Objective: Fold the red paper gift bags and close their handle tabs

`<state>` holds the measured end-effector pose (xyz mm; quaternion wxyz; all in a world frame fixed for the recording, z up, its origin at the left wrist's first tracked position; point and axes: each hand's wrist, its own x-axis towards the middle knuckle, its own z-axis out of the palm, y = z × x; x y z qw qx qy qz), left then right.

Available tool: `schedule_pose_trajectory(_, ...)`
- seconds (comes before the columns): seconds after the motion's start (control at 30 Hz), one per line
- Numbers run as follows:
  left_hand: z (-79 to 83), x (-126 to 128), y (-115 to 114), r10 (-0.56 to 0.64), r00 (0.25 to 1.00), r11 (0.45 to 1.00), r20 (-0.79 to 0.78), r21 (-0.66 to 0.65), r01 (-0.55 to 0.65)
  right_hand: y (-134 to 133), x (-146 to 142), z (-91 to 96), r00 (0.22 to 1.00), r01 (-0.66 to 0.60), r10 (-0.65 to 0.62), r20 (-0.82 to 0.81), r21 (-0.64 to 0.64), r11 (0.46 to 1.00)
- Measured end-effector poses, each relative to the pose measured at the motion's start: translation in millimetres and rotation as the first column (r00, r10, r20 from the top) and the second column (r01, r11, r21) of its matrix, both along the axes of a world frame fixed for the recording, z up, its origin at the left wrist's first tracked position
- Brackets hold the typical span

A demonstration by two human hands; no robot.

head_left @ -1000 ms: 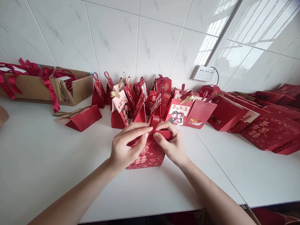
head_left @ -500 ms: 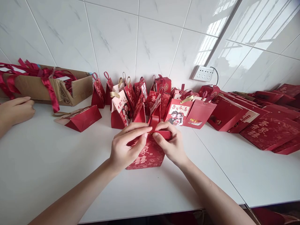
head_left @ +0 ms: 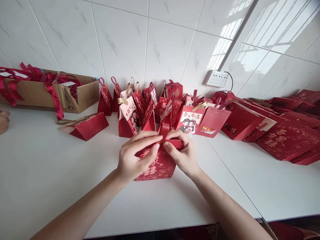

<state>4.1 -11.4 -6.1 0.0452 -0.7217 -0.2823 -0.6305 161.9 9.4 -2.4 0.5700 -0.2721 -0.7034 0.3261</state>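
A red gift box (head_left: 160,166) with gold characters stands on the white table (head_left: 50,180) in front of me. My left hand (head_left: 135,156) pinches the left side of its folded top, fingers pressed together. On the right side, my right hand (head_left: 183,153) grips the same top flap and the red ribbon loop (head_left: 165,130) that rises from it. Both hands are closed on the box top.
Several finished red gift boxes (head_left: 155,106) crowd the wall behind. One box (head_left: 85,125) lies on its side at left. A cardboard carton (head_left: 50,91) of red ribbons sits far left. Flat red boxes (head_left: 280,130) cover the right. Another person's hand (head_left: 3,120) shows at the left edge.
My hands have barely moved on the box top. The other person's hand at the left edge reached in toward the carton, then drew back out to the edge.
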Motion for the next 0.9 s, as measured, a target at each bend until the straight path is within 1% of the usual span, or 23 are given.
schedule_pose_trajectory(0.17,-0.7,0.7,0.9,0.008,1.0,1.0,0.009,0.007,-0.008,-0.6,-0.3,1.1,1.0,0.01,-0.01,0.014,-0.002,1.0)
schedule_pose_trajectory(0.43,-0.4,1.0,0.6,0.031,0.999,0.999,0.007,-0.016,-0.031,0.2,0.2,0.1,1.0,0.001,-0.001,0.005,-0.002,1.0)
schedule_pose_trajectory(0.63,0.6,1.5,0.0,0.019,1.0,1.0,0.012,-0.024,-0.019,0.0,1.4,0.9,1.0,0.006,-0.006,0.023,-0.027,1.0)
schedule_pose_trajectory(0.77,0.0,1.0,1.3,-0.024,1.0,1.0,0.02,-0.015,0.024,-0.7,1.5,1.0,1.0,0.005,-0.004,0.021,-0.031,1.0)
schedule_pose_trajectory(0.9,-0.2,0.1,2.5,-0.07,0.997,0.998,0.013,-0.002,0.07,-1.2,1.0,0.9,0.999,-0.039,0.038,-0.021,-0.041,0.998)
